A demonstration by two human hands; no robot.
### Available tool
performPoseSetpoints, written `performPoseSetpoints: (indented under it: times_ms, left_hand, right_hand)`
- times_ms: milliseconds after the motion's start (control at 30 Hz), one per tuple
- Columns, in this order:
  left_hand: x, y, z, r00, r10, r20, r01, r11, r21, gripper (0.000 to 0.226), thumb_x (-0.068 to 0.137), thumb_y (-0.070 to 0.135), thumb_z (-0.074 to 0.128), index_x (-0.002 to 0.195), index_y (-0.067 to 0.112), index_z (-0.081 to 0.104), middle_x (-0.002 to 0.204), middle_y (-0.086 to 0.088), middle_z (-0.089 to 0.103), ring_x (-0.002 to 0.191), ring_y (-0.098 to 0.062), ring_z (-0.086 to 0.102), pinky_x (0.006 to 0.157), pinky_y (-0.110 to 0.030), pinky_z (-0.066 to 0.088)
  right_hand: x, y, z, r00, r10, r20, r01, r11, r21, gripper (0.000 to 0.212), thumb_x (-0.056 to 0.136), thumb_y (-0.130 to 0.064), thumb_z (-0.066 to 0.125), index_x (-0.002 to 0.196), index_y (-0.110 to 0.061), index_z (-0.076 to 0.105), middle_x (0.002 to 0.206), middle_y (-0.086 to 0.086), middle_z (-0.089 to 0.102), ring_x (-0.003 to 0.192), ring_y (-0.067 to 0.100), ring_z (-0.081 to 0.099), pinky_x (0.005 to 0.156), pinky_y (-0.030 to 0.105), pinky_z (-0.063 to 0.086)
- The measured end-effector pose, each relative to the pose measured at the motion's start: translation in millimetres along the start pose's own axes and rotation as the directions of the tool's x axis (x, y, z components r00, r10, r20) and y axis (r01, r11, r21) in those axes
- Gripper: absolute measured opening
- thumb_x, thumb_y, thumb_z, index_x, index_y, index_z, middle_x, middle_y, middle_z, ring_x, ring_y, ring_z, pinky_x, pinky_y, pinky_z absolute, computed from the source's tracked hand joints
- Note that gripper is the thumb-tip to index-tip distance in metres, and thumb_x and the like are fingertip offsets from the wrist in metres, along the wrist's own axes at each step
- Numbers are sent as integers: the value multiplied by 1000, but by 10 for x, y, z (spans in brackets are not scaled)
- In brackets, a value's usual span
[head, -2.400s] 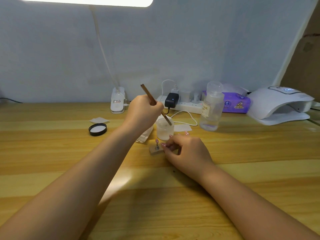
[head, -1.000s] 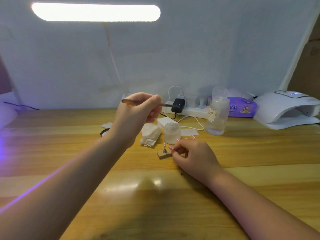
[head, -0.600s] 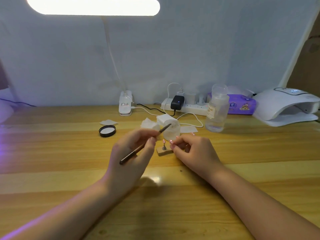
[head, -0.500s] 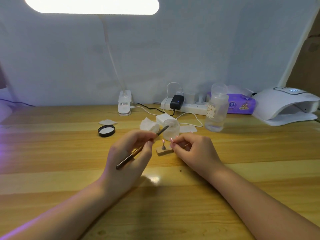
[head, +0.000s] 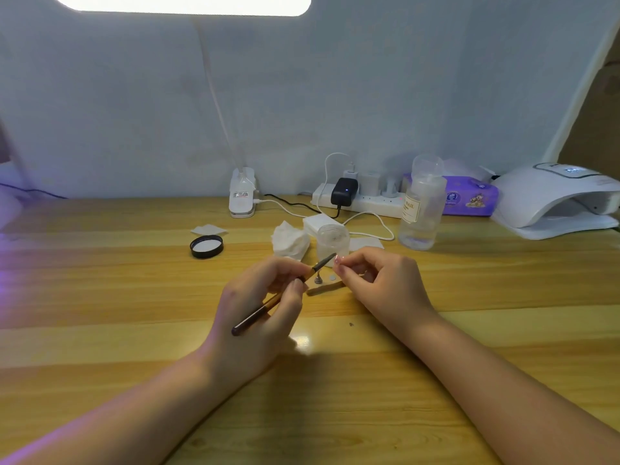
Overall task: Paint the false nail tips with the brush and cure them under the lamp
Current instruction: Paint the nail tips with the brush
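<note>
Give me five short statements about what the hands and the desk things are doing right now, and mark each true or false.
1. The left hand holds the brush. True.
2. The brush tip points toward the fingertips of the right hand. True.
3. The black lid sits on the small clear jar. False: the lid lies on the table, well to the left of the jar.
4. The white curing lamp stands at the far right of the table. True.
5. The clear bottle lies on its side. False: it stands upright near the power strip.
</note>
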State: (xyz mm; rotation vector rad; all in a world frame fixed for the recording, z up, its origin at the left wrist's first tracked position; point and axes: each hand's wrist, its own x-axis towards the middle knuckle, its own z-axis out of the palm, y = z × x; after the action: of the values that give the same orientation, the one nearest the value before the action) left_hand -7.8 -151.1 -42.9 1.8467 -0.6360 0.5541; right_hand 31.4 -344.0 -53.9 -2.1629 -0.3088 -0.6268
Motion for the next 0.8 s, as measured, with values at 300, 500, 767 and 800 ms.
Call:
performPoseSetpoints:
  times_ms: [300,500,767,800]
  left_hand:
    - [5,-22,9,1000,-2,14,2,1000,-9,21,87,35,51,98,25,67,86,10,70,82,-15,69,73,-42,55]
    - [-20,-55,15,1000,-30,-1,30,998,-52,22,83,33,52,91,22,70,79,8,70,77,-14,68,70,-35,55]
    - [-21,-81,36,998,-54,-26,51,994,-97,23,87,33,56,100,22,71,87,10,73,86,-11,70,76,-32,57]
    - [-20,-87,36,998,-57,-22,55,994,-95,23,87,32,57,100,20,71,87,9,73,86,-12,70,77,-35,57]
  right_hand:
    - [-4,-8,-20,1000,-2,26,3,1000,-31,3,84,-23,72,86,-24,73,68,-18,61,68,-7,55,57,10,41]
    - [-4,0,-14,1000,-10,7,10,1000,-23,5,83,-19,73,87,-21,74,65,-20,59,66,-7,54,57,9,39]
    - [-8,14,-12,1000,-14,-1,14,1000,-11,2,83,-22,74,85,-22,74,64,-19,59,61,-4,53,55,10,37]
    - [-10,15,-13,1000,-18,-3,18,1000,-12,2,83,-22,74,85,-22,74,65,-19,59,61,-3,53,54,10,37]
